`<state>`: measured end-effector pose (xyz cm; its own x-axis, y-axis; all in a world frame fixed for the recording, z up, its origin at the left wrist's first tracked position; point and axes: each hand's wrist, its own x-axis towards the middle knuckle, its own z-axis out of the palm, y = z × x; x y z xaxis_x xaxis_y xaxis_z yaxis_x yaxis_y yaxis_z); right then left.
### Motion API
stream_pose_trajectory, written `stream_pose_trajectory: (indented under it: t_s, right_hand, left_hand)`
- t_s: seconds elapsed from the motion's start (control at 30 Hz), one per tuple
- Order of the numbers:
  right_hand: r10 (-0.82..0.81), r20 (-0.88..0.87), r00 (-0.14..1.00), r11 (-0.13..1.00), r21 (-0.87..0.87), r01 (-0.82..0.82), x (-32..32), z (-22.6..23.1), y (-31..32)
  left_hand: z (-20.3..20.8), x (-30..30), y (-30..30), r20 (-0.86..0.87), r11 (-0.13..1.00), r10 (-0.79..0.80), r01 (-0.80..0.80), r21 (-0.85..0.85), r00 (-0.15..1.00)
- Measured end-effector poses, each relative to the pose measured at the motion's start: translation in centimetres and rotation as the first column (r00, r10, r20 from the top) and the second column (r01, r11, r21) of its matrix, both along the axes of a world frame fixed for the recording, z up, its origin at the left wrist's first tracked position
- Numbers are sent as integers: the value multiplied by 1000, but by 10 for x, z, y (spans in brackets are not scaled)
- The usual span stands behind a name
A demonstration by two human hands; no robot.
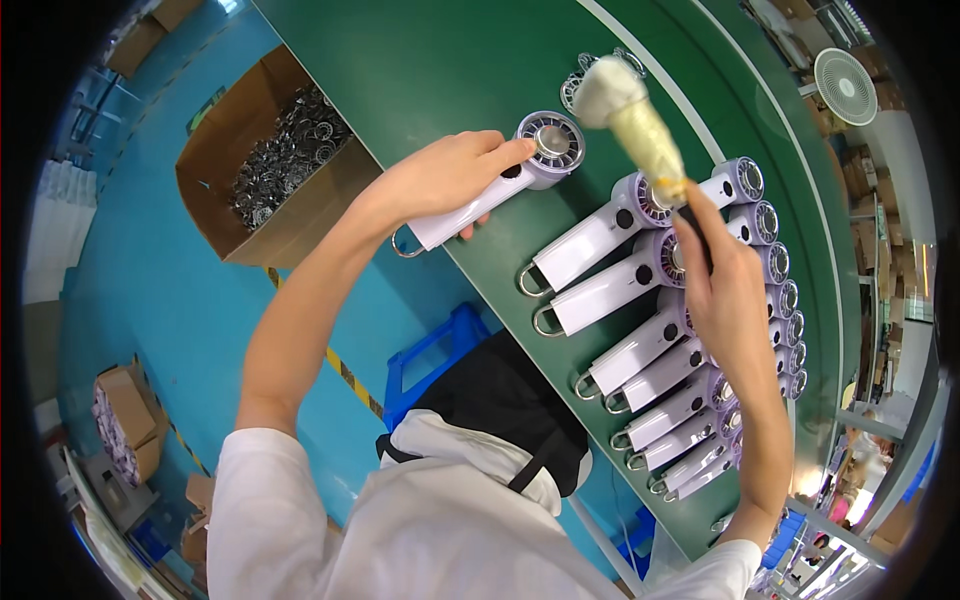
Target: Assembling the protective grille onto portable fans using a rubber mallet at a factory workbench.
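Observation:
My left hand [450, 175] is closed around a pale lilac handheld fan [480, 205], keeping it at the table's edge. Its thumb lies on the round fan head beside the silver centre disc. In my right hand [725, 280] is a mallet-like tool [640, 135] with a dark handle; its thick end is wrapped in white and yellowish material. The wrapped end is raised to the upper right of the held fan, apart from it in the picture. Partly behind it lie several silver grille rings [575, 85]. Below my right hand, more lilac fans [590, 250] lie in a slanting row.
A cardboard box [300, 210] of silver grille rings stands left of the green table [420, 80]. Another column of fans [768, 222] lies on the right. A blue stool [435, 350] is beside my lap. White lines cross the tabletop.

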<state>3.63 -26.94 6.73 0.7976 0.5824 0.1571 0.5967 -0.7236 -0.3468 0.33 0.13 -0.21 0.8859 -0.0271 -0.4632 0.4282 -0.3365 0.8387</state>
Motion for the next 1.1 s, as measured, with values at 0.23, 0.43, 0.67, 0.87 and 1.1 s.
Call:
stream_pose_trajectory:
  t_s: [0.23, 0.43, 0.67, 0.87, 1.1]
  right_hand:
    - [-17, -47, 999, 1000, 21, 18, 5, -7, 11]
    - [-33, -56, 998, 999, 9, 34, 8, -6, 8]
    - [-189, -23, 982, 959, 212, 189, 1, 2, -54]
    - [-397, -237, 887, 863, 232, 449, -25, 7, -98]
    - [-470, -288, 834, 745, 377, 550, -59, 1, -142]
  left_hand:
    - [1, -3, 0, 6, 1000, 8, -8, -17, 1000]
    - [2, -4, 3, -5, 999, 12, -12, -36, 1000]
    - [-7, 10, 26, 264, 985, 8, -53, 164, 965]
    - [-20, 129, 102, 629, 689, -136, -384, 615, 765]
    - [-76, 219, 182, 567, 424, -224, -445, 789, 793]
